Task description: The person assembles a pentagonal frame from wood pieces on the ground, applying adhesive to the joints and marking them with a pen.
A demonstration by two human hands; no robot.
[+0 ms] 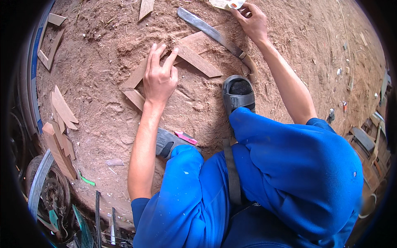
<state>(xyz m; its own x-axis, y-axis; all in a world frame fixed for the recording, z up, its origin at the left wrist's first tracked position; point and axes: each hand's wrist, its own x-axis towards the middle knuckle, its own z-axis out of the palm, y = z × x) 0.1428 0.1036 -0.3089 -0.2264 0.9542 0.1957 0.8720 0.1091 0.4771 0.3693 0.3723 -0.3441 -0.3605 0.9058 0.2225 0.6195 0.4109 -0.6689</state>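
Observation:
My left hand has its fingers spread and touches the wooden strips where they meet at an angle. One strip slants off to the right of the fingertips. Another strip runs down to the left and meets a further one, partly hidden behind my wrist. At the top edge my right hand pinches a small white object with an orange spot; its kind cannot be made out. Between the hands lies a long-bladed knife, like a machete, with its curved wooden handle toward my foot.
Joined wood strips lie at the far left, with loose offcuts and a thicker wood block nearer. A pink-handled tool rests by my left sandal. A wheel and scrap crowd the lower left. Sawdust covers the ground.

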